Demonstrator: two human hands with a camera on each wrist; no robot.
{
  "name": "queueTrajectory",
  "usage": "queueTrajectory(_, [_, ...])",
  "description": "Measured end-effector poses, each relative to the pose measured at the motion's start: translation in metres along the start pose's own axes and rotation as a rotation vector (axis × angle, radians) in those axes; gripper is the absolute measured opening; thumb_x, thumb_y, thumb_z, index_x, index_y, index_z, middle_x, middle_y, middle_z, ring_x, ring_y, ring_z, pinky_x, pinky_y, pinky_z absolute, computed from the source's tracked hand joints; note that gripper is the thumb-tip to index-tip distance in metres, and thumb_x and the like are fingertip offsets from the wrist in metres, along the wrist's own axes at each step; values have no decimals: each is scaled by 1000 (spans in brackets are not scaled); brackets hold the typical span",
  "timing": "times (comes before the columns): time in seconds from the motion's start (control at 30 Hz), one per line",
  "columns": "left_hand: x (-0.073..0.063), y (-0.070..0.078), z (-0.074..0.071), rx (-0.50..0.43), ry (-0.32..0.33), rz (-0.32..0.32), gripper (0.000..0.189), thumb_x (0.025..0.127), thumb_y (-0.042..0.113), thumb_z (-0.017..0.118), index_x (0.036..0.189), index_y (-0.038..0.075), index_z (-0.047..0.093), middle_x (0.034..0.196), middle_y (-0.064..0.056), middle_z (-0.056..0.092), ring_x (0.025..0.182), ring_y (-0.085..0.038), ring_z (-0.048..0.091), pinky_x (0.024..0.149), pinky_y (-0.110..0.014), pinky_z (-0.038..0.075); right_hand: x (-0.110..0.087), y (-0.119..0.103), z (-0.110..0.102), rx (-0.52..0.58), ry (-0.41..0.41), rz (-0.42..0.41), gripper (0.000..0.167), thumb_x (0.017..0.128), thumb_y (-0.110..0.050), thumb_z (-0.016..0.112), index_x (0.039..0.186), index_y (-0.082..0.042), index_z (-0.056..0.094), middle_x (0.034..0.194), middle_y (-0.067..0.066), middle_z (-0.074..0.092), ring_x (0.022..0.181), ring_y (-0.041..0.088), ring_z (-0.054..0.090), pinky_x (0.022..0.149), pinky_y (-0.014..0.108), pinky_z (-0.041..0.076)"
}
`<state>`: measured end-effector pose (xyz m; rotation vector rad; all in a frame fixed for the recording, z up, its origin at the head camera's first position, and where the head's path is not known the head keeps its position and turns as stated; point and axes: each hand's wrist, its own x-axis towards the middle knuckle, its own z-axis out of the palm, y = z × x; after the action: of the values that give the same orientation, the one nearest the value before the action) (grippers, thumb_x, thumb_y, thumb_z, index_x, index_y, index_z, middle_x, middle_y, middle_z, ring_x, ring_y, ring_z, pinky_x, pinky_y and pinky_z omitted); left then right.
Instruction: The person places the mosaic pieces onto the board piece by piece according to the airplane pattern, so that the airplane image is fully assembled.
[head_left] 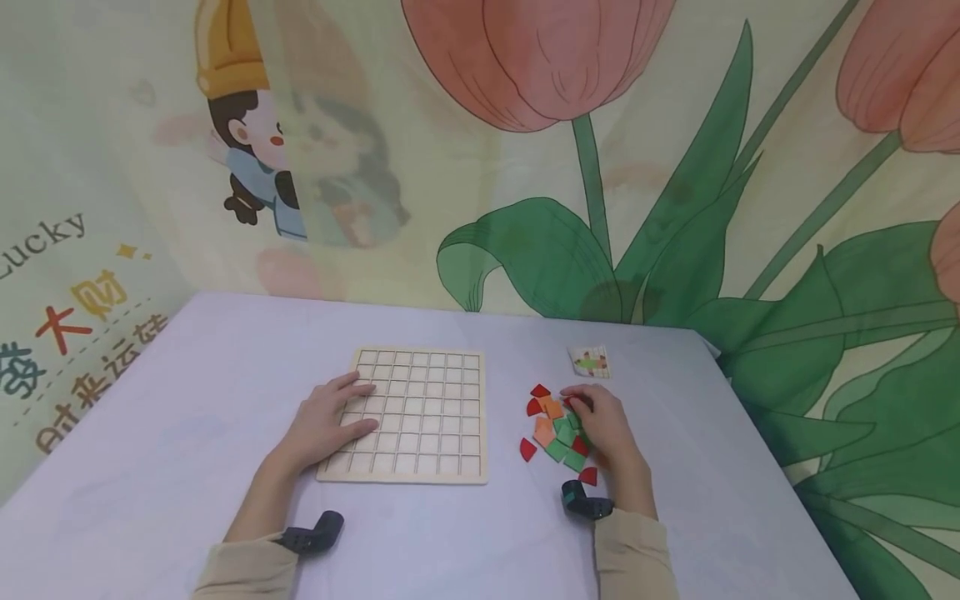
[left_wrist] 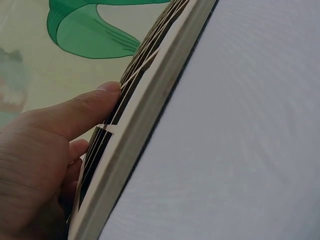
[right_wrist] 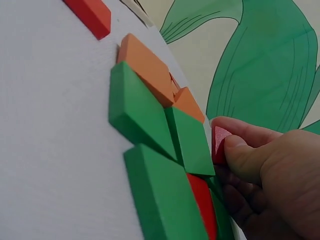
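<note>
A square wooden grid board (head_left: 420, 417) with raised lines lies on the table. My left hand (head_left: 324, 423) rests on its left side, fingers spread over the cells; the left wrist view shows the thumb (left_wrist: 95, 107) on the board's edge. To the right of the board lies a loose pile of green blocks (head_left: 557, 450), orange blocks (head_left: 552, 407) and red quarter-round blocks (head_left: 528, 450). At the pile's right side my right hand (head_left: 606, 421) pinches a red block (right_wrist: 218, 145) between thumb and forefinger.
A small printed picture card (head_left: 590, 362) lies behind the pile. The white-covered table (head_left: 225, 375) meets a wall cloth printed with tulips (head_left: 540, 58) at the back. A dark camera is strapped to each wrist.
</note>
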<state>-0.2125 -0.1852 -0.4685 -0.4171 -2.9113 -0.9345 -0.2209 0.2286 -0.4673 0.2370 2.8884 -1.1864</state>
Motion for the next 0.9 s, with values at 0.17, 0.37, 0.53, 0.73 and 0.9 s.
queueTrajectory(0.17, [1,-1,1,-3,4,-10,59,81,38,72,132,11,55,149,-20,36,130,-43,36,101,-63,28,3,-1,-1,7,-6,5,26,97,-14,53,121,-15,62,122,9,56,114,24,52,97,43,47])
queueTrajectory(0.37, [-2,-4,2,4,7,-9,59,81,38,72,131,11,56,148,-19,37,129,-44,36,100,-63,29,0,2,4,30,-8,18,24,96,-14,54,120,-16,62,122,7,57,113,23,52,95,41,49])
queueTrajectory(0.53, [-4,-4,2,11,16,4,59,80,40,72,130,11,57,147,-20,38,127,-44,39,99,-63,31,-2,2,4,37,-10,28,25,97,-14,54,120,-16,62,122,7,57,113,23,52,96,42,48])
queueTrajectory(0.73, [0,-1,4,4,33,27,59,80,41,72,129,11,57,146,-20,39,127,-44,39,99,-63,31,-1,1,-2,20,-4,15,25,97,-14,54,120,-16,62,124,8,57,115,24,52,97,44,47])
queueTrajectory(0.9, [1,-1,4,12,29,17,59,80,41,72,130,12,57,147,-19,39,128,-44,39,99,-64,30,1,1,-2,12,-10,12,24,97,-14,53,120,-15,62,123,9,57,114,24,52,97,43,47])
